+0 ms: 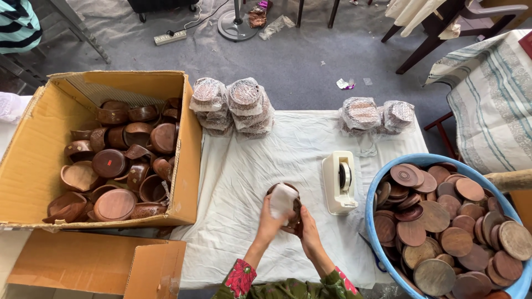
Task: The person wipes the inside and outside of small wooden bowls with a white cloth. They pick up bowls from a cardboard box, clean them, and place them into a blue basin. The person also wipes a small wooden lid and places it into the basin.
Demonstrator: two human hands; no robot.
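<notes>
While both hands, left hand and right hand, have fingers clamped on the small dark wooden bowl, the white paper wrap could slip loose off the bowl.

Left side: an open cardboard box full of brown wooden bowls walls off the surface; its right wall stands near the left hand.
Right side: the tape dispenser stands just beside the right hand, and the blue tub of wooden lids blocks beyond it.
Far edge: two clusters of wrapped stacks, with an open gap between them.
Middle: bare white cloth between box and dispenser leaves free passage ahead of both hands.
</notes>
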